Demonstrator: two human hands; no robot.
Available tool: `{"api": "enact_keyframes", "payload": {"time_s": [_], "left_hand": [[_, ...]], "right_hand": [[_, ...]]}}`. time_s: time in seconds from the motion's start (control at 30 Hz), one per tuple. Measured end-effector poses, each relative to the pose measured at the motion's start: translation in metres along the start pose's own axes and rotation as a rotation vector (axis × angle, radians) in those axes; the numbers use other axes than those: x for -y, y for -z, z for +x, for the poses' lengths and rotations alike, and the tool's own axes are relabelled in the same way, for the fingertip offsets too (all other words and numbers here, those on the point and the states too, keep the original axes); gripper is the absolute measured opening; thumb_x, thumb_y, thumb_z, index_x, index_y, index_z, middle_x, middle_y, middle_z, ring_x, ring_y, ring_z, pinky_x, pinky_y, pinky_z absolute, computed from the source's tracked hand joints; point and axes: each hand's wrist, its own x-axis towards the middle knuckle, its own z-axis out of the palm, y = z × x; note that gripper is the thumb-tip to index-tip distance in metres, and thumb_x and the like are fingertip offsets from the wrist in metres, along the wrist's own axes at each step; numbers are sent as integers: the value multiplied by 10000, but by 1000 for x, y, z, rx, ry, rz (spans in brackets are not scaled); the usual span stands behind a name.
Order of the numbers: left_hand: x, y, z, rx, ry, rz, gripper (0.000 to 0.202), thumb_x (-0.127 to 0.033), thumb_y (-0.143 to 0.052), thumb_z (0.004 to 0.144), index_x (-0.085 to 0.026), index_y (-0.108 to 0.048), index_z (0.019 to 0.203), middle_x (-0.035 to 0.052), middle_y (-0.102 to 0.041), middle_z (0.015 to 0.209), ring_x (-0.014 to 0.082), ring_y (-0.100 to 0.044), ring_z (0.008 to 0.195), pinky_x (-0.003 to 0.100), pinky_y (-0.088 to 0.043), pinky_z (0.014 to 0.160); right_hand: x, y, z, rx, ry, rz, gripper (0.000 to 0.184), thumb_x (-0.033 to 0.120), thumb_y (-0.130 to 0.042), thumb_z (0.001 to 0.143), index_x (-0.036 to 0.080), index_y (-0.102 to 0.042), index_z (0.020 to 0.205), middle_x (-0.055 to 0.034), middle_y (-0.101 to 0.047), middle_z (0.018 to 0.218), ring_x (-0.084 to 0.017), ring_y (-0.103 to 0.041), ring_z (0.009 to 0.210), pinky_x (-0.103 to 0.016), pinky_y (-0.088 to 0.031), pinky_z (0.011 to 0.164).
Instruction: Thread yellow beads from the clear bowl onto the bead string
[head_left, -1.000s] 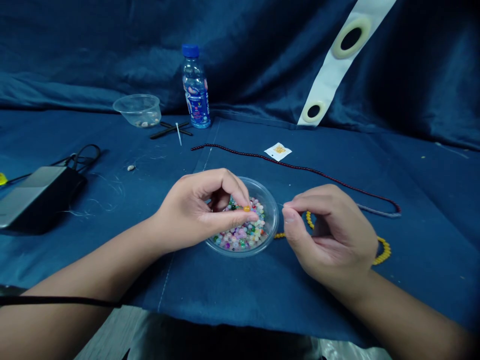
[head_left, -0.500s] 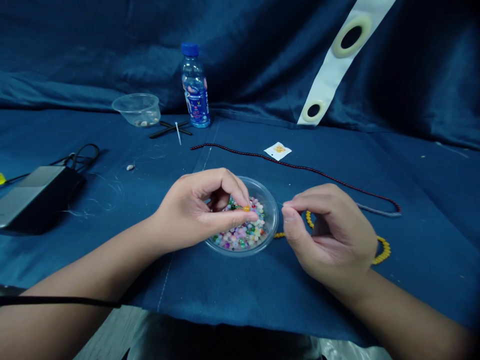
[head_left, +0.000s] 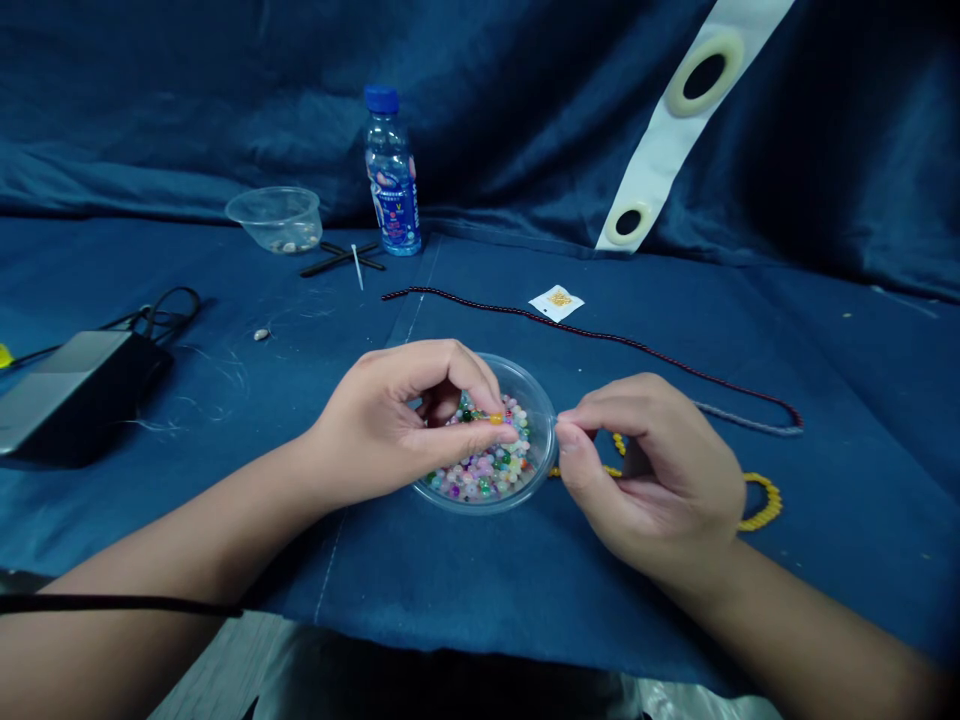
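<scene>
While the left hand pinches a small orange bead between thumb and fingers above a clear round plastic dish of mixed glossy beads, the right hand is pinched shut beside the dish's right rim (any thread there too fine to tell).

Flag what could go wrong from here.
The orange bead pinched in the left hand is small and could slip back among the mixed beads in the clear bowl. The right hand is close to the bowl's rim, so a bump might tip it and spill beads. The thin thread may run to the loose yellow bead strand; if so, a tug could drag that strand.
</scene>
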Motion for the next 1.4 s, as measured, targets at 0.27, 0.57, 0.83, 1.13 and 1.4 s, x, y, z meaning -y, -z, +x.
{"api": "enact_keyframes", "payload": {"time_s": [0.27,0.57,0.83,1.13,1.4], "left_hand": [[-1,2,0,21,-130,188,204,-253,-987,905,-244,-803,991,-1,-863,981,134,-776,774,247,-576,627],[-1,8,-3,56,-272,367,111,-245,-930,966,-264,-874,1060,-18,-899,1028,180,-883,928,240,-698,915],[-2,8,-3,88,-249,336,165,-231,-928,969,-249,-803,1075,-4,-885,1039,170,-863,961,252,-695,904],[-2,5,-3,44,-237,307,186,-164,-906,979,-214,-764,1089,3,-866,1049,126,-835,980,196,-652,926],[-5,4,-1,36,-223,198,231,-193,-972,912,-214,-788,1049,0,-866,1014,129,-818,888,213,-654,801]], "right_hand": [[0,1,1,125,4,83,162,60,-724,990,212,-738,1044,-12,-756,862,-153,-699,733,-310,-598,650],[0,0,1,131,-8,105,140,39,-733,976,175,-741,1006,-18,-750,864,-123,-684,763,-281,-588,675],[0,1,1,161,0,106,145,61,-726,993,199,-742,1034,-15,-753,870,-138,-694,760,-302,-611,665],[3,4,-1,123,33,137,190,49,-738,969,203,-721,1077,-32,-760,896,-178,-745,814,-348,-648,697],[2,3,2,151,16,117,168,65,-728,992,214,-729,1070,-18,-756,893,-159,-716,778,-321,-630,685]]}}
